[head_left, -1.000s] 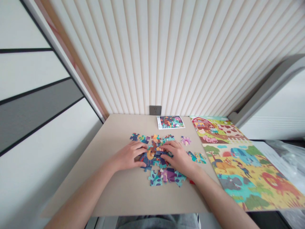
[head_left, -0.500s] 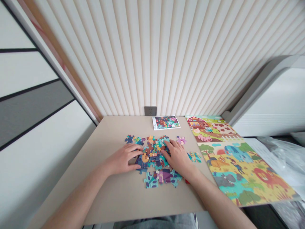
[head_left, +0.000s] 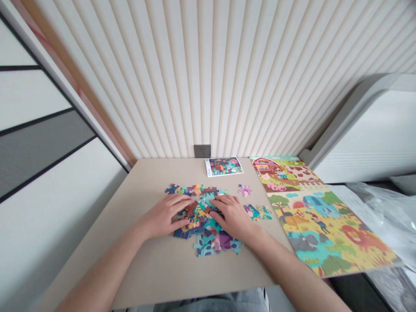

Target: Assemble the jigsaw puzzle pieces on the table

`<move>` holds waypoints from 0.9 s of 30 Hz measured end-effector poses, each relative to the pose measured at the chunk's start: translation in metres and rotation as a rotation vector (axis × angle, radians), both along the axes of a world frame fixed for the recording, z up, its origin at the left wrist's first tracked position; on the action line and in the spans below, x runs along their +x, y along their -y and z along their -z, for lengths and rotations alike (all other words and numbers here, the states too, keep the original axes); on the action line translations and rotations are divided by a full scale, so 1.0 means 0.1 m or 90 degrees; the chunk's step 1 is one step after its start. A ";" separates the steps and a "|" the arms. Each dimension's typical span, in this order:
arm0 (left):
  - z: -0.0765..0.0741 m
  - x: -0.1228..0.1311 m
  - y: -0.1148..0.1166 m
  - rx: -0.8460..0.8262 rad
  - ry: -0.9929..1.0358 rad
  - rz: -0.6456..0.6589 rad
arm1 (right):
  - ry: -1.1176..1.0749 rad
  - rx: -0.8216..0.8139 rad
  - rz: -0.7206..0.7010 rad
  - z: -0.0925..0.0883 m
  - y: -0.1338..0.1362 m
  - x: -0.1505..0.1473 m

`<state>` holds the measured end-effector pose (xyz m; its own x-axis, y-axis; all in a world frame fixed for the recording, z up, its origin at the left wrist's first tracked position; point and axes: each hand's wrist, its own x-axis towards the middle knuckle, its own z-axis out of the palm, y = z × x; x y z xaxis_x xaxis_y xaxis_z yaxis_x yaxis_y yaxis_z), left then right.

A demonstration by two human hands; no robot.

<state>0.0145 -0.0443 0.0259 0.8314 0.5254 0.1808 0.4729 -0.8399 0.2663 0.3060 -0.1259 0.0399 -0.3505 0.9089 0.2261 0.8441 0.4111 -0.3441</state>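
Note:
A heap of colourful jigsaw puzzle pieces (head_left: 202, 209) lies on the table between my two hands, many overlapping. My left hand (head_left: 164, 216) rests at the heap's left edge, fingers stretched out and apart, fingertips touching pieces. From the right, my right hand (head_left: 231, 216) lies over the heap with its fingers extended on the pieces, hiding some of them. Nearer me, joined teal and purple pieces (head_left: 222, 242) form a short strip. A lone purple piece (head_left: 245, 190) sits beyond my right hand, and a few more pieces (head_left: 264, 212) lie to its right.
A small picture card (head_left: 225, 167) lies at the table's back, below a dark wall socket (head_left: 202, 151). On the right are an assembled farm puzzle (head_left: 286, 175) and a larger assembled animal puzzle (head_left: 325, 242), reaching past the beige table's (head_left: 156, 268) right side.
My right hand has moved left across the heap, pushing pieces closer toward my left hand. Pieces to the right of my right hand show more now. The view has shifted slightly.

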 end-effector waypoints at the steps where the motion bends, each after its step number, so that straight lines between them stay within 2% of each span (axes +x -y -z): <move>1: 0.00 0.00 0.00 -0.005 -0.001 0.002 | -0.003 0.003 -0.013 0.00 0.00 0.00; 8: -0.01 0.01 0.01 -0.017 -0.019 0.006 | -0.004 0.005 -0.130 -0.07 0.00 0.04; 10: -0.01 0.01 0.01 -0.014 -0.021 0.011 | -0.014 0.008 -0.138 -0.10 -0.01 0.06; 13: -0.01 0.00 0.01 -0.014 -0.013 0.022 | -0.019 0.020 -0.047 -0.16 -0.05 0.14; 17: -0.03 0.01 0.01 -0.022 -0.003 0.040 | 0.094 -0.015 0.218 -0.18 -0.14 0.36; 19: -0.05 0.01 0.01 -0.027 0.009 0.048 | 0.137 -0.038 0.297 -0.15 -0.18 0.49; 23: -0.09 0.02 0.03 -0.039 0.025 0.061 | 0.158 -0.078 0.358 -0.06 -0.24 0.69; 27: -0.08 0.01 0.04 -0.041 0.013 0.061 | 0.170 -0.115 0.358 -0.01 -0.27 0.74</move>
<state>0.0160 -0.0480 0.0336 0.8748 0.4549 0.1668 0.3853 -0.8619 0.3298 0.3801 -0.0988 0.0411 0.1677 0.9855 0.0240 0.9797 -0.1639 -0.1155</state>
